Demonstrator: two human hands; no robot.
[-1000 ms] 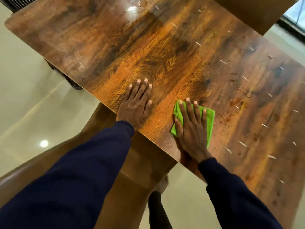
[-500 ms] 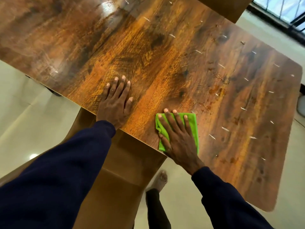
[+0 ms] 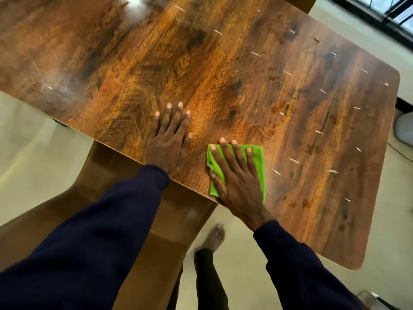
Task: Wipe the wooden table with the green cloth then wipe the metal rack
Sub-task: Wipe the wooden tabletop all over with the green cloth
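Observation:
The wooden table (image 3: 245, 74) fills most of the head view, its glossy brown top dotted with small white flecks towards the right end. A folded green cloth (image 3: 259, 162) lies at the near edge of the top. My right hand (image 3: 237, 177) is pressed flat on the cloth with fingers spread. To its left my left hand (image 3: 169, 139) rests palm down on the bare wood, fingers apart, holding nothing. Both arms wear dark blue sleeves. No metal rack shows in this view.
A brown chair (image 3: 107, 209) stands under the near table edge below my left arm. My bare foot (image 3: 216, 236) is on the pale tiled floor (image 3: 33, 157). A dark window frame (image 3: 391, 16) runs along the top right. A white object (image 3: 404, 128) sits past the table's right end.
The view has shifted right along the table, showing more of its right end. My right hand and the cloth have slid along the near edge; my left hand stays flat beside them.

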